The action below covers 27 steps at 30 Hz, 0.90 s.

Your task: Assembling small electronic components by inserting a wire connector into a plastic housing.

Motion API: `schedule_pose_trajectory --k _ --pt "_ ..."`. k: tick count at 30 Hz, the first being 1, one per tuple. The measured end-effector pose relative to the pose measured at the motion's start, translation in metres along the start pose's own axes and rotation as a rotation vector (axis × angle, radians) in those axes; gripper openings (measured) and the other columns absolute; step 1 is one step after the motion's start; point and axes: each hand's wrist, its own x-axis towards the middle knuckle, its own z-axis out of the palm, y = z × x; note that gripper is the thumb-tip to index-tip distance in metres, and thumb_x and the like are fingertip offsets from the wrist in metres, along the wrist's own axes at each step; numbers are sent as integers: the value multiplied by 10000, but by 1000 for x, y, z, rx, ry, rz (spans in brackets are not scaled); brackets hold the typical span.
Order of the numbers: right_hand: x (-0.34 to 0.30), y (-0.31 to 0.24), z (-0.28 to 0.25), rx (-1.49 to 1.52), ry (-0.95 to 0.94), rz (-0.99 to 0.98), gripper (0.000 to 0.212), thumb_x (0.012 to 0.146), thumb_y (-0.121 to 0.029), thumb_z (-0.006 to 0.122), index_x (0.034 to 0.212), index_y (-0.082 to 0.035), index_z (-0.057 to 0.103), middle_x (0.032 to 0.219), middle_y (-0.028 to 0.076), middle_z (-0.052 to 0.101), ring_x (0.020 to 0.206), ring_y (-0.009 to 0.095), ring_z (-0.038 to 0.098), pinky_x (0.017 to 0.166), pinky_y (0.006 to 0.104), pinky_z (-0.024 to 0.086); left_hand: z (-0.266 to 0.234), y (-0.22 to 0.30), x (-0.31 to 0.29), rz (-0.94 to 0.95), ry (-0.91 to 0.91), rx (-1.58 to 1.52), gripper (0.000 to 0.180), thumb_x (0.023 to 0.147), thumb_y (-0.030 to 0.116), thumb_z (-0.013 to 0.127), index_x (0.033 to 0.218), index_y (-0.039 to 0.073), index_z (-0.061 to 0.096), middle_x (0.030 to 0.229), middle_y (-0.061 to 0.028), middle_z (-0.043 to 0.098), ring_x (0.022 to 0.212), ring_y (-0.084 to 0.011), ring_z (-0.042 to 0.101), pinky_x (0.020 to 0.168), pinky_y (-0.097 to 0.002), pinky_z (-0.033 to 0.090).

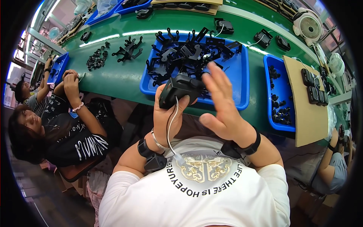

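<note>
Our left hand (166,113) is wrapped around a black boxy device (177,90), fingers curled underneath and thumb on its near side, lifting it just in front of the desk's (113,79) near edge. Our right hand (223,106) is spread wide, fingers splayed and holding nothing, its fingertips just beside the device's right end.

The device is a matte black, rounded-cornered block. A thin white cable (171,125) runs from its underside down past our left wrist toward the chest.

Directly behind the hands sits a large blue tray (240,72) heaped with black plastic brackets (185,53) in a tangled pile. To the right stands a second, narrower blue tray (281,90) with a few small black pieces, and a brown cardboard sheet (308,113) lies over its right side, carrying several black blocks (313,89) in a row. More loose black parts (98,57) lie on the green desk to the left, near another small blue tray (58,68). At the far right stands a small white fan (309,25).

A seated person (72,125) in a black printed shirt works at our left.
</note>
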Motion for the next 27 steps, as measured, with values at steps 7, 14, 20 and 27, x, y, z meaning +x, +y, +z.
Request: schedule_pose_trajectory --k 7,14,20,27 --pt "0 -2 2 39 53 -28 886 828 -573 512 1407 25 210 1461 247 156 1351 380 171 1081 444 149 1 3 -2 5 2 2 373 836 -32 599 1162 54 439 1105 -87 563 988 -194 586 824 -347 525" --pt "-2 12 -12 81 76 28 894 823 -578 517 1408 26 212 1466 243 146 1361 363 159 1083 432 148 3 6 -1 5 -20 26 385 838 -50 585 1174 53 428 1110 -93 559 1006 -198 579 838 -358 524" --pt "0 -3 -17 73 -4 -26 820 830 -515 552 1388 14 269 1432 223 253 1340 331 220 1078 406 171 -3 4 -1 -22 -28 18 371 856 -16 574 1183 61 416 1112 -91 552 1015 -201 574 843 -367 523" --pt "-9 4 -1 680 150 500 545 866 -242 602 1302 -4 378 1256 122 470 1169 185 423 1008 331 302 16 15 -2 -305 -56 -211 375 853 -6 558 1190 78 417 1160 -92 516 1070 -198 536 891 -382 487"
